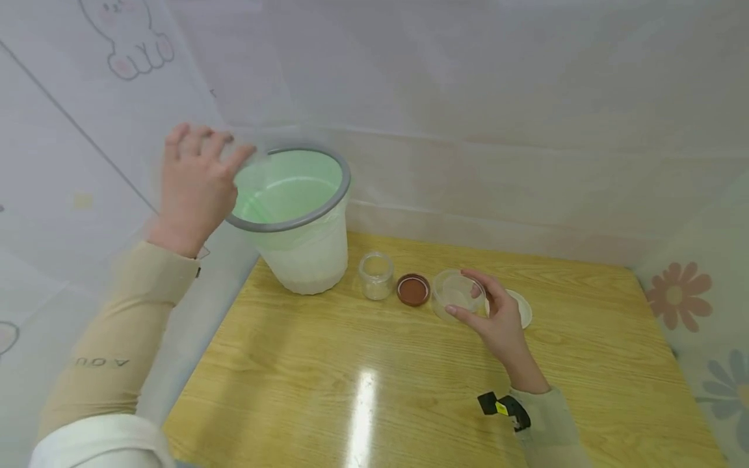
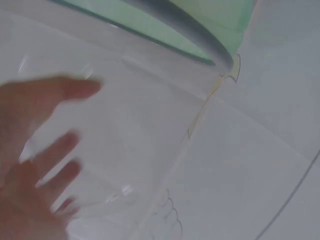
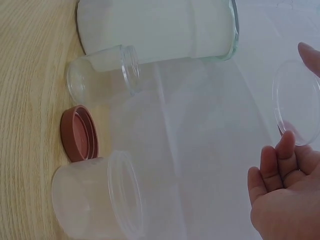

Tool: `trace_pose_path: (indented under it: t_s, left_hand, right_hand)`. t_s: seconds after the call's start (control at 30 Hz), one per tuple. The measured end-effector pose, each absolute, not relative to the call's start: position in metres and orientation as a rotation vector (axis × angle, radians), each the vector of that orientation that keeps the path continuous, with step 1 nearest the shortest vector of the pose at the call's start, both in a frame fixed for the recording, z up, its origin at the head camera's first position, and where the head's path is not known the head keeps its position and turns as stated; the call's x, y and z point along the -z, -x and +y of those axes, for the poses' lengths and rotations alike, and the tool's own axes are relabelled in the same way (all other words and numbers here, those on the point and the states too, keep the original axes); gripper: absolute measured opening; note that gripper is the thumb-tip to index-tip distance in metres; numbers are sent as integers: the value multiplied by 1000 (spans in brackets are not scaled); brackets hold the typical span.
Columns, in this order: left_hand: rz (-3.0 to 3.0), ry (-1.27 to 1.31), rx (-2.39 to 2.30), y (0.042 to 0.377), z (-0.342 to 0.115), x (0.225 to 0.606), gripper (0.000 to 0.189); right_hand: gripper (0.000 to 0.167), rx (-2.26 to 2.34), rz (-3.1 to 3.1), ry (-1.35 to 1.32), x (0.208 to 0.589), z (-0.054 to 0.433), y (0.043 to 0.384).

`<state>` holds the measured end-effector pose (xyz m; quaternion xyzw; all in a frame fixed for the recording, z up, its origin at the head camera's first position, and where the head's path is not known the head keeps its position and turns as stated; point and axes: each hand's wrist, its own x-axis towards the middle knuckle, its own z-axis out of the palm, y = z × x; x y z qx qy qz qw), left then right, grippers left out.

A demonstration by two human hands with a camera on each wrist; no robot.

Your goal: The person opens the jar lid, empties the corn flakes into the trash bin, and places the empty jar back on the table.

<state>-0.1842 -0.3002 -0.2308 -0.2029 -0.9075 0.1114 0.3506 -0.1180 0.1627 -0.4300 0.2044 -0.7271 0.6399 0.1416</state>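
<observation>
In the head view my left hand [image 1: 199, 175] is raised beside the rim of a green-and-white bin [image 1: 316, 260]. Its bent fingers grip a clear plastic thing [image 2: 117, 197], blurred, of uncertain shape. My right hand [image 1: 500, 318] pinches a thin clear round lid [image 3: 295, 102] by its edge, thumb on one side and fingers on the other. Below that lid a translucent plastic tub [image 3: 85, 200] stands upright on the table, its rim apart from the lid in the right wrist view. A reddish-brown screw lid [image 1: 413, 290] lies beside the tub, inner side up.
A clear glass jar [image 1: 376, 279] stands lidless between the bin and the brown lid. Partly behind my right hand, a whitish disc [image 1: 523, 309] lies on the wood-grain table [image 1: 304, 377]. Pale sheeting [image 1: 497, 162] hangs close behind the table.
</observation>
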Motion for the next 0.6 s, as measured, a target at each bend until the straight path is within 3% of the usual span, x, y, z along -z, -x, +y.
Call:
trace_pose_path:
  t_s: [0.2, 0.6]
  left_hand:
    - [-2551, 567, -339, 185, -302, 251, 57]
    - [-2573, 444, -252, 183, -302, 252, 62]
  right_hand:
    - [64, -1830, -2111, -595, 435, 165, 117]
    - [60, -1805, -2210, -525, 424, 168, 111]
